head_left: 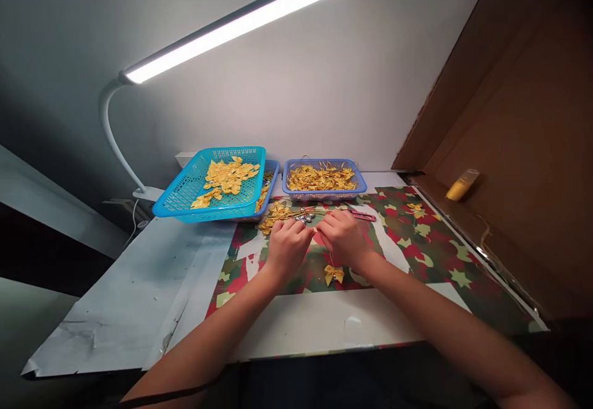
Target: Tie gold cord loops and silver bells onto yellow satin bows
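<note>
My left hand (288, 245) and my right hand (343, 237) meet above the patterned mat, fingers pinched closed tip to tip. What lies between the left fingertips is too small to make out. Below my right hand is a yellow ribbon bow (334, 275) with a small shiny piece at its middle; a thin cord runs from it up toward the right fingers. Just beyond my hands lie a pile of yellow bows (277, 214) with golden cords and a small cluster of silver bells (304, 216). Pink-handled scissors or snips (364, 216) rest behind my right hand.
A turquoise basket (208, 214) of yellow bows sits tilted over a blue basket (277, 177) at back left. Another blue basket (324, 195) holds corded bows. A lit lamp (250, 26) spans overhead. Brown cardboard (509, 118) stands right, near a yellow container (462, 185).
</note>
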`<action>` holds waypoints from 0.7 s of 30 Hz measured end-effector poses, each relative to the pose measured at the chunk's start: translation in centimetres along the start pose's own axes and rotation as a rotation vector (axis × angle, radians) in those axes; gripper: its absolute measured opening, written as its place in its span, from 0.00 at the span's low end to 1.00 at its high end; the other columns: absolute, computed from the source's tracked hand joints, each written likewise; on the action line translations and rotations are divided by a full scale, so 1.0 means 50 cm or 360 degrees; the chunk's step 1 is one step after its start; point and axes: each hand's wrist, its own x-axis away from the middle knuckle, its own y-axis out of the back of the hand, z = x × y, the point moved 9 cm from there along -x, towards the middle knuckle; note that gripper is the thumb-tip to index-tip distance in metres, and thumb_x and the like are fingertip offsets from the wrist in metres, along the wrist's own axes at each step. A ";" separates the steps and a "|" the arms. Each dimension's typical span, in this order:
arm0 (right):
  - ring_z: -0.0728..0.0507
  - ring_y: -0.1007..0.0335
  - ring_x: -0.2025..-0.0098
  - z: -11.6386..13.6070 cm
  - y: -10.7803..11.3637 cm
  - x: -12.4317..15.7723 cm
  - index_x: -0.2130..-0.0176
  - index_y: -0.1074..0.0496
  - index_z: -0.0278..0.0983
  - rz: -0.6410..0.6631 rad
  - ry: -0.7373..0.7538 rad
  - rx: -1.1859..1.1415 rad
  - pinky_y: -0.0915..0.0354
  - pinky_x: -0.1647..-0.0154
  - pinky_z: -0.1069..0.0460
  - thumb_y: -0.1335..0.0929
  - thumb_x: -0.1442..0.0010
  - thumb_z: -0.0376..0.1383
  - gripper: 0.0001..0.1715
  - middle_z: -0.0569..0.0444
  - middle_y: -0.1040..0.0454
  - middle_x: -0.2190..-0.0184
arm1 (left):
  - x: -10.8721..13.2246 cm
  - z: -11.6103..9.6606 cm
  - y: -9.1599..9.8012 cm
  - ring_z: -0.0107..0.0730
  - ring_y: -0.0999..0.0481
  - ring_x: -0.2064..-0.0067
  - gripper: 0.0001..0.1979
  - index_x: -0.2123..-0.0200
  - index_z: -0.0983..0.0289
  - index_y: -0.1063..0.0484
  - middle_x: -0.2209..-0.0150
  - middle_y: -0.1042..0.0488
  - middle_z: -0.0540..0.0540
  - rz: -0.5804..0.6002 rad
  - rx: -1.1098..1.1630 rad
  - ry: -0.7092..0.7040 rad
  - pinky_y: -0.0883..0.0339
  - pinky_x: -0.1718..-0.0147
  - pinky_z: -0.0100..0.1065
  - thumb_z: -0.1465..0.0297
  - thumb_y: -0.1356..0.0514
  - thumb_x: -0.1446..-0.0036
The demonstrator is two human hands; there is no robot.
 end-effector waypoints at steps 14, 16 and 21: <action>0.41 0.30 0.62 -0.123 -0.007 0.046 0.58 0.26 0.35 0.0048 -0.0570 -0.0303 0.42 0.61 0.49 0.33 0.38 0.38 0.11 0.49 0.22 0.65 | -0.029 0.005 -0.013 0.37 0.31 0.70 0.11 0.74 0.62 0.25 0.75 0.26 0.53 0.0013 -0.0033 0.0040 0.49 0.69 0.38 0.72 0.42 0.39; 0.41 0.28 0.62 -0.119 -0.020 0.047 0.55 0.26 0.35 0.0091 -0.0559 -0.0408 0.40 0.61 0.49 0.32 0.40 0.41 0.15 0.50 0.21 0.65 | -0.033 0.005 -0.014 0.37 0.31 0.70 0.11 0.73 0.62 0.25 0.74 0.26 0.53 0.0009 -0.0001 0.0056 0.48 0.69 0.38 0.72 0.42 0.39; 0.43 0.28 0.66 -0.123 -0.058 0.052 0.67 0.25 0.36 0.0157 -0.0592 -0.0598 0.40 0.65 0.51 0.35 0.39 0.32 0.08 0.51 0.22 0.70 | -0.036 0.016 -0.021 0.36 0.30 0.69 0.11 0.71 0.63 0.25 0.73 0.26 0.55 0.0015 0.0163 0.0132 0.44 0.69 0.36 0.70 0.44 0.37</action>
